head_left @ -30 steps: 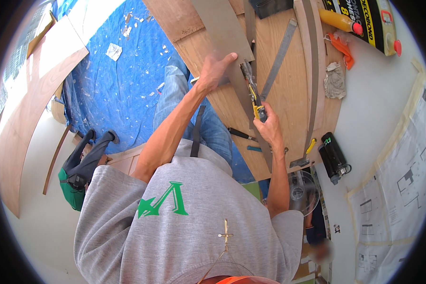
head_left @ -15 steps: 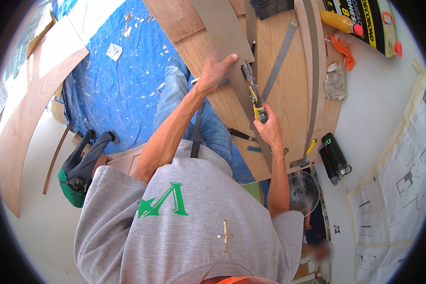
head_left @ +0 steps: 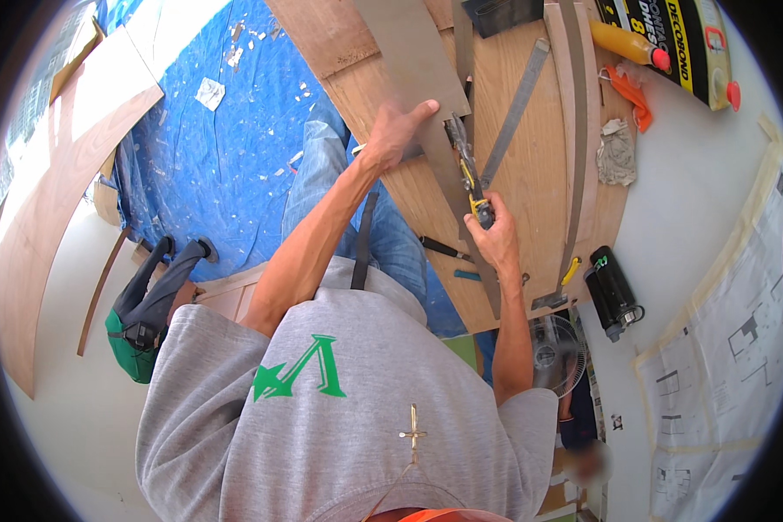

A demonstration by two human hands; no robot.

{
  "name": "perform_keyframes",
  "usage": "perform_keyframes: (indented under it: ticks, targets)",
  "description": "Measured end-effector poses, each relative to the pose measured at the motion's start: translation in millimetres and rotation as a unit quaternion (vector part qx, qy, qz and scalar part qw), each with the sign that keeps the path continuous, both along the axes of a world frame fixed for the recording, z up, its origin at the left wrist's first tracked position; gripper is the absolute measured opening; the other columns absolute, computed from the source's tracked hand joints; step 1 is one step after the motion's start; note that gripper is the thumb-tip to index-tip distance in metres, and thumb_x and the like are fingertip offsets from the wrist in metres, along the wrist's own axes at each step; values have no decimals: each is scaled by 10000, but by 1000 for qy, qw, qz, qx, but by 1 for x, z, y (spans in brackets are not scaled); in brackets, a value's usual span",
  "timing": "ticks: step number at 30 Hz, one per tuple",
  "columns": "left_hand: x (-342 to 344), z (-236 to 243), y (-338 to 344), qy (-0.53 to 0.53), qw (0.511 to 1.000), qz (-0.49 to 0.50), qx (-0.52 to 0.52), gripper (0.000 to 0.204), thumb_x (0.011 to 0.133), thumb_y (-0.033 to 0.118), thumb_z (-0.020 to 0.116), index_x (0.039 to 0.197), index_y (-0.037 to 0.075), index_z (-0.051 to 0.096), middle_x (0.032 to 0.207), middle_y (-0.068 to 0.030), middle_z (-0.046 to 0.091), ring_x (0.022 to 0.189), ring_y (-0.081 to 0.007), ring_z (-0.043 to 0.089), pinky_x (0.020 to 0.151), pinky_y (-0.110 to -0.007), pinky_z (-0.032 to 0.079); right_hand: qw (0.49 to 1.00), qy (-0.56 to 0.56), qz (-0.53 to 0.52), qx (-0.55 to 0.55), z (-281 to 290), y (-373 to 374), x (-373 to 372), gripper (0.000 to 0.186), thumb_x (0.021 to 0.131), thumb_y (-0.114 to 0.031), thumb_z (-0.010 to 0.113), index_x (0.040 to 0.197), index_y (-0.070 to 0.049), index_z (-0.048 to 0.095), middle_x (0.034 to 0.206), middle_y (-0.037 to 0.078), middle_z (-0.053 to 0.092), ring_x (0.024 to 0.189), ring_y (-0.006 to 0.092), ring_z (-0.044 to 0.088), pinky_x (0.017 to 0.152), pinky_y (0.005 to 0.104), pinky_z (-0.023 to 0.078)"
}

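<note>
"Head view: how are the arms posing?"

"The left forearm is slanting up and rightward, its wrist crossing the left edge of the wooden board (head_left: 506,165). The left hand (head_left: 394,137) is stretching its thumb across a grey-brown sheet (head_left: 413,65). Its fingers are hiding from this angle, so I can't tell how far they're closing."

"And the right?"

"That elbow is bending, with the forearm standing nearly upright. The right hand (head_left: 494,235) is curling snugly round the yellow-and-black handles of some snips (head_left: 465,165)."

"Where are those pointing?"

"Away from the body, their tip meeting the sheet's near end, mid-board. A narrow strip (head_left: 478,250) is running from there toward the board's near edge."

"What else is lying around?"

"A steel ruler (head_left: 515,109) is resting right of the snips. A black-handled tool (head_left: 444,248) is lying by the board's left edge, a yellow-handled cutter (head_left: 572,270) beside the near edge, and a crumpled cloth (head_left: 616,152) toward the right edge."
</note>
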State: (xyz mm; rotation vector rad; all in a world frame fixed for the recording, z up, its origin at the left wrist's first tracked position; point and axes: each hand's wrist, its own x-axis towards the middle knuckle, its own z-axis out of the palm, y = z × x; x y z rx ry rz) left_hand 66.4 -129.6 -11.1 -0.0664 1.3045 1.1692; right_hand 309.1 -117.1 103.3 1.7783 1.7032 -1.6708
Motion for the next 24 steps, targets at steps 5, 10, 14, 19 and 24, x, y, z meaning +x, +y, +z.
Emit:
perform_keyframes:
  ticks: [5,10,14,19,24]
  targets:
    - [-1,-3,-1,13,1000,-12,0,357,958,243,737,1210,1,661,1047,-78,729,893,-161,695,787,-330,576,1000,-4,9,-11,0,1,0,399,831,-153,732,1179,-14,596,849,86,615,752,202,586,704,364,488]
    - [3,-1,-5,15,1000,-21,-1,322,954,230,738,1172,2,675,1005,-67,732,855,-152,693,761,-326,575,1000,-2,13,-15,-1,3,-2,409,836,-158,711,1198,-6,594,899,114,641,788,221,612,741,376,503]
    - [3,1,-5,5,1000,-13,-6,314,953,229,738,1160,1,679,992,-60,731,846,-147,690,754,-323,574,1000,-1,13,-19,0,5,-4,402,829,-140,687,1195,-5,593,895,112,638,782,215,608,734,373,500]
    - [2,0,-4,6,1000,-18,-2,317,959,235,729,1170,4,676,997,-59,728,846,-143,688,749,-319,573,999,-16,-15,-32,0,4,-6,404,831,-130,713,1199,-11,595,835,55,573,742,147,513,684,317,449]
    - [2,-4,-5,0,1000,-8,-7,308,959,228,729,1175,14,675,1005,-56,728,850,-142,688,748,-322,578,999,-26,-8,-16,-2,4,-7,366,831,-120,709,1164,-12,600,806,40,551,716,143,497,665,315,439]
